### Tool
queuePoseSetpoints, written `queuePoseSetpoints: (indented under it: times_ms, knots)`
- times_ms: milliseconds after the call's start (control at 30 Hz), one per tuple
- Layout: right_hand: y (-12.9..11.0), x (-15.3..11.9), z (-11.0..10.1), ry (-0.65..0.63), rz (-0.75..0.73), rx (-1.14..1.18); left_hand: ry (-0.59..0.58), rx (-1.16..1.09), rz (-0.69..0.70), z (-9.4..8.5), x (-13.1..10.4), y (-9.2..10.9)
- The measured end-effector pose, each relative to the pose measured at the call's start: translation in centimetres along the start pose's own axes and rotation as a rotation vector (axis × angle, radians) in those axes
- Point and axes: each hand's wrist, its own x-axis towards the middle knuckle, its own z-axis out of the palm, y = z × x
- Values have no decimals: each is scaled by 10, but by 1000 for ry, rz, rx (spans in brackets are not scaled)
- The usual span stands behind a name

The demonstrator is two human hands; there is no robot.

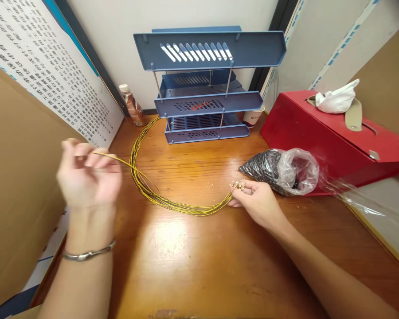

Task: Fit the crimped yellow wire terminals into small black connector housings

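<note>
A bundle of thin yellow-and-black wires (pixel 182 208) lies in a wide curve on the wooden table, its far end running to the foot of the blue rack. My right hand (pixel 252 199) is closed around the near end of the bundle, where small metallic tips stick out past the fingers. Raised at the left, my left hand (pixel 89 173) pinches a single yellow wire (pixel 118 159) that stretches back across the bundle. That hand is slightly blurred, and a metal bracelet (pixel 89 255) circles its wrist.
Behind the wires stands a blue tiered rack (pixel 206 106). A drink bottle (pixel 133 106) and a paper cup (pixel 252 117) flank it. Near my right hand lies a clear plastic bag (pixel 266 170) with dark contents, against a red tissue box (pixel 319 137). Panels enclose the table.
</note>
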Motion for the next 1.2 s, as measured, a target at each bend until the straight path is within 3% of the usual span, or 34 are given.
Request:
queuePoseSetpoints:
  times_ms: [100, 167, 300, 367, 433, 500, 633, 700, 867, 1000, 1133, 1200]
  knots:
    - [1, 3, -4, 41, -43, -45, 16, -1, 76, 1, 1, 22]
    - [3, 5, -8, 85, -96, -113, 8, 18, 90, 6, -1, 20]
    - [7, 10, -13, 204, -209, -354, -69, 157, -1, 13, -16, -21]
    - [7, 10, -14, 303, -353, -494, -184, 315, -14, 12, -30, -48]
    - [5, 6, -14, 374, -539, -595, -276, 480, -123, 9, -46, -71]
    - [2, -2, -10, 264, -640, -606, -344, 630, -237, 7, -62, -86]
    - [-2, -22, 4, -284, -541, -400, -438, 797, -324, 8, -80, -93]
    - [-2, -28, 13, -364, -509, -309, -460, 811, -364, 10, -83, -92]
    - [-2, -33, 20, -370, -595, -270, -514, 779, -489, 11, -84, -93]
    - [-9, -32, 13, -227, -625, -114, -658, 1020, -390, 6, -82, -92]
    - [-10, -27, 3, 4, -601, 94, -971, 1469, -165, -1, -78, -90]
    - [-10, -25, -2, 73, -665, 164, -1015, 1613, -37, -6, -73, -88]
